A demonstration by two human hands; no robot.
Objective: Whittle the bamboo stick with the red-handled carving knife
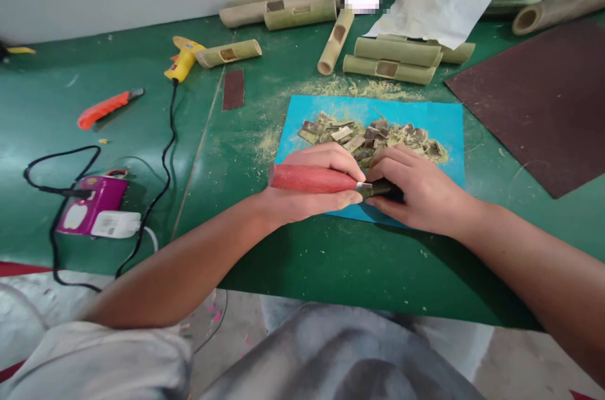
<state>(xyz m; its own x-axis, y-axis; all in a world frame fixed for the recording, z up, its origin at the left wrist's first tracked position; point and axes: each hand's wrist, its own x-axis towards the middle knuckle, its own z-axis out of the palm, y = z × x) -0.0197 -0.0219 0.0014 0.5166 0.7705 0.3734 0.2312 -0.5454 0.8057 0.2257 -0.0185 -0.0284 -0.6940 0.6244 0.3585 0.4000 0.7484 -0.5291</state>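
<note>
My left hand (326, 155) is closed around the red wooden handle of a carving knife (312, 178), its metal end pointing right. Only a short stretch of that metal shows, so the blade's shape is hidden. My right hand (420, 189) grips a small dark green bamboo piece (377, 188), mostly covered by the fingers. Metal and bamboo meet between the two hands. Both hands are over a blue sheet (447, 129), just in front of a heap of bamboo chips and shavings (373, 135).
Cut bamboo tubes (397, 52) lie along the back, some under white paper (430, 9). A yellow glue gun (183, 60), orange utility knife (106, 109) and purple power strip (92, 201) with cords are on the left. A dark brown sheet (534, 104) covers the right.
</note>
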